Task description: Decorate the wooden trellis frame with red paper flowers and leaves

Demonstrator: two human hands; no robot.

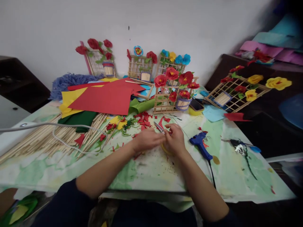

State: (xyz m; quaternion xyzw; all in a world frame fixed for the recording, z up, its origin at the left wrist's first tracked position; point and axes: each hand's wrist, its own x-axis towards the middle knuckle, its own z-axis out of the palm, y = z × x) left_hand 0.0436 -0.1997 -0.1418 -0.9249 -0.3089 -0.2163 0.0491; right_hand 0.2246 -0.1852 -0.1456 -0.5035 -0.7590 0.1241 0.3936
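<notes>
My two hands meet at the middle of the table over scattered red paper scraps. My right hand [174, 137] is closed round scissors [159, 127] with yellow handles; their blades point up and left. My left hand [146, 139] is blurred, its fingers curled next to the blades, and what it holds is hidden. A red paper scrap [161, 122] lies just beyond the blade tips. A blue glue gun [200, 143] lies to the right of my right hand.
Red, yellow and green paper sheets [104, 98] are piled at the back left, above a spread of thin wooden sticks [47, 138] crossed by a white cable [59, 126]. Stick lattices with paper flowers [174, 91] stand along the wall and lean at the right [236, 91]. A phone [196, 105] lies nearby.
</notes>
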